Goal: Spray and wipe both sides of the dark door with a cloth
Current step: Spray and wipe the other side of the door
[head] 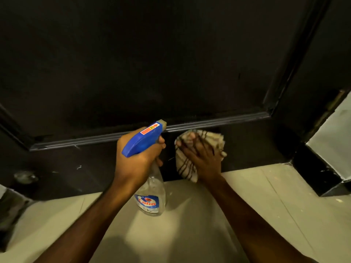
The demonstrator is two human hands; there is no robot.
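The dark door (152,63) fills the upper view, with a raised moulding (209,121) across its lower part. My left hand (136,158) grips the neck of a clear spray bottle (152,196) with a blue trigger head, its nozzle pointing at the door near the moulding. My right hand (203,158) presses a cream cloth (205,138) with dark stripes flat against the door's bottom rail, fingers spread over it.
Pale floor tiles (190,224) run up to the door's foot. A dark frame and a hinge (334,103) stand at the right beside a white wall (334,133). A round door stopper (25,177) sits low on the left.
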